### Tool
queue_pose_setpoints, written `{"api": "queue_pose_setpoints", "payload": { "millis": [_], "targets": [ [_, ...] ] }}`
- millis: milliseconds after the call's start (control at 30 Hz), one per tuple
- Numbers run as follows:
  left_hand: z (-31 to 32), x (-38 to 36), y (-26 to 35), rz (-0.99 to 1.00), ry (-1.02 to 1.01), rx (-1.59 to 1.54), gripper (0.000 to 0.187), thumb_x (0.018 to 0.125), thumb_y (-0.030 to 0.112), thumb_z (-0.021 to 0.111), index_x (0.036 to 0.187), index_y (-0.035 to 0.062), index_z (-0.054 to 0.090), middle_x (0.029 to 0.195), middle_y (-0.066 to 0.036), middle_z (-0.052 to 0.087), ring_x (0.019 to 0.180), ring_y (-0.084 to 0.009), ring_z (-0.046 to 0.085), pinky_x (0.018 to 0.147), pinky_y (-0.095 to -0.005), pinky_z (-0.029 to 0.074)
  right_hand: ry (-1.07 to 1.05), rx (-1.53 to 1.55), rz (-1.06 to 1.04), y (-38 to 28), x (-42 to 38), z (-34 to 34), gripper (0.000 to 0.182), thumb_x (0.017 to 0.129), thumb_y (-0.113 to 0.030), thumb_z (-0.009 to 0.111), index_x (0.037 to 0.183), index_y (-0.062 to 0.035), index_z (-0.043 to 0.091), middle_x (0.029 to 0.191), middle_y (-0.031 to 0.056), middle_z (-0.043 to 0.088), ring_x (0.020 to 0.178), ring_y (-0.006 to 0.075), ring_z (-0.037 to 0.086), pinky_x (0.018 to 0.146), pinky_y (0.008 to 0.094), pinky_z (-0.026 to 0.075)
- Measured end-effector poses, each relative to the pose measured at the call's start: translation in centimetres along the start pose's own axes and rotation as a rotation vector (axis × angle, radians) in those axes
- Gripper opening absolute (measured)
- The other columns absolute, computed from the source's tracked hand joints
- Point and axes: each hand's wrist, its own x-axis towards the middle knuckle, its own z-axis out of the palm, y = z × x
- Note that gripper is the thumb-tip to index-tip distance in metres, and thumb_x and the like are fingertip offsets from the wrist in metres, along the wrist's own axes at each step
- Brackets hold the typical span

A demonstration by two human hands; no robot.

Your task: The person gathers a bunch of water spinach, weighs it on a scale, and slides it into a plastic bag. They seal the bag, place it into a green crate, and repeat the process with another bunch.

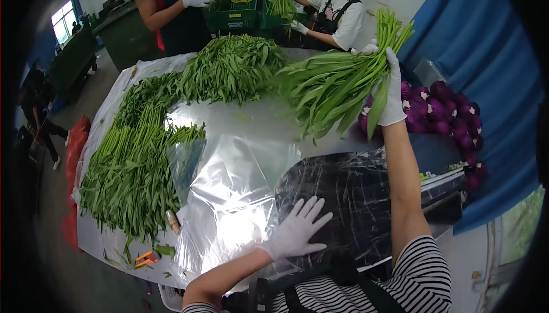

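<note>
My right hand (392, 93), in a white glove, is raised at the right and wrapped round a bunch of leafy greens (337, 87), probably water spinach. Its cut stems point up and its long leaves hang down to the left over the table. My left hand (299, 227), also gloved, lies flat with fingers spread at the near edge of a black plastic-covered surface (343, 198). Beside that hand, clear plastic film (234, 181) stretches over the shiny metal table (269, 116).
More greens are heaped at the left (134, 176) and the back (234, 67). An orange cutter (147, 258) lies front left. Purple onion-like vegetables (437, 110) are piled right, by a blue curtain (474, 67). Two people handle greens over green crates (235, 18) behind the table.
</note>
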Motion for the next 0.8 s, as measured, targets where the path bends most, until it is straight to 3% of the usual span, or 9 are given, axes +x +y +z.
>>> {"api": "queue_pose_setpoints", "payload": {
  "millis": [167, 200, 233, 300, 367, 433, 533, 733, 800],
  "targets": [
    [-1.5, -0.2, 1.0, 0.004, -0.004, 0.037, 0.075, 0.080, 0.048, 0.061, 0.138, 0.0074, 0.038, 0.145, -0.024, 0.028, 0.137, -0.0386, 0.022, 0.112, -0.0502, 0.019, -0.058, -0.016, 0.014, -0.4, -4.0, 4.2, 0.034, 0.091, -0.023, 0.057, 0.115, -0.0008, 0.046, 0.092, 0.0077, 0.060, 0.090, 0.0207, 0.061, 0.103, 0.0449, 0.042],
    [-2.6, -0.6, 1.9, 0.065, 0.158, 0.003, 0.061, 0.078, 0.033, 0.068, 0.129, 0.0063, 0.048, 0.139, -0.020, 0.039, 0.130, -0.0359, 0.036, 0.107, -0.0475, 0.030, -0.064, -0.027, 0.028, -0.4, -5.0, 5.0, 0.032, 0.091, -0.020, 0.057, 0.115, -0.0017, 0.046, 0.092, 0.0068, 0.058, 0.092, 0.0203, 0.060, 0.104, 0.0449, 0.041],
    [-4.6, -1.0, 2.9, 0.060, 0.165, 0.010, 0.061, 0.078, 0.033, 0.068, 0.129, 0.0063, 0.048, 0.139, -0.020, 0.039, 0.130, -0.0359, 0.036, 0.107, -0.0475, 0.030, -0.074, -0.024, 0.031, -0.4, -5.7, 5.5, 0.032, 0.091, -0.020, 0.057, 0.115, -0.0017, 0.046, 0.092, 0.0068, 0.058, 0.092, 0.0203, 0.060, 0.104, 0.0449, 0.041],
    [-9.2, -2.1, 4.4, 0.108, 0.387, -0.142, 0.043, 0.073, 0.017, 0.073, 0.112, 0.0055, 0.059, 0.123, -0.014, 0.053, 0.116, -0.0322, 0.050, 0.097, -0.0431, 0.040, -0.194, 0.094, 0.112, 0.1, -7.0, 6.4, 0.030, 0.090, -0.018, 0.057, 0.113, -0.0022, 0.047, 0.091, 0.0061, 0.055, 0.093, 0.0205, 0.059, 0.104, 0.0447, 0.041],
    [-13.6, -3.3, 5.1, -0.005, 0.736, -0.061, 0.034, 0.067, 0.006, 0.076, 0.098, 0.0054, 0.062, 0.108, -0.010, 0.059, 0.102, -0.0295, 0.057, 0.087, -0.0398, 0.044, -0.222, 0.135, 0.159, 1.3, -8.7, 8.5, 0.029, 0.089, -0.017, 0.057, 0.112, -0.0029, 0.046, 0.091, 0.0058, 0.052, 0.094, 0.0205, 0.057, 0.105, 0.0446, 0.040],
    [-16.7, -3.5, 4.7, -0.088, 1.028, 0.194, 0.036, 0.066, 0.012, 0.076, 0.099, 0.0074, 0.061, 0.103, -0.012, 0.059, 0.098, -0.0316, 0.056, 0.085, -0.0403, 0.044, -0.347, 0.172, 0.198, 3.0, -9.7, 10.1, 0.031, 0.088, -0.016, 0.058, 0.113, -0.0033, 0.045, 0.091, 0.0058, 0.051, 0.095, 0.0203, 0.056, 0.106, 0.0438, 0.039],
    [-19.2, -3.9, 4.7, -0.150, 1.012, 0.231, 0.038, 0.067, 0.011, 0.075, 0.102, 0.0078, 0.061, 0.109, -0.011, 0.059, 0.101, -0.0307, 0.056, 0.087, -0.0396, 0.044, -0.427, 0.190, 0.294, 5.8, -11.1, 12.8, 0.035, 0.086, -0.017, 0.061, 0.114, -0.0036, 0.044, 0.093, 0.0055, 0.050, 0.096, 0.0201, 0.054, 0.105, 0.0424, 0.040],
    [-18.5, -7.8, 5.0, -0.284, 1.031, 0.334, 0.013, 0.076, 0.011, 0.069, 0.087, 0.0055, 0.066, 0.085, -0.009, 0.064, 0.086, -0.0280, 0.061, 0.081, -0.0362, 0.045, -0.433, 0.108, 0.444, 9.9, -13.3, 15.7, 0.038, 0.084, -0.015, 0.063, 0.116, -0.0010, 0.047, 0.102, 0.0096, 0.056, 0.098, 0.0221, 0.058, 0.094, 0.0397, 0.048],
    [-18.6, -9.1, 5.9, -0.367, 1.036, 0.314, 0.011, 0.078, 0.011, 0.068, 0.087, 0.0047, 0.066, 0.084, -0.009, 0.064, 0.084, -0.0273, 0.061, 0.080, -0.0350, 0.046, -0.416, 0.096, 0.486, 10.6, -14.1, 16.4, 0.037, 0.084, -0.015, 0.062, 0.116, -0.0011, 0.047, 0.101, 0.0093, 0.057, 0.098, 0.0220, 0.058, 0.095, 0.0395, 0.048]
  ]
}}
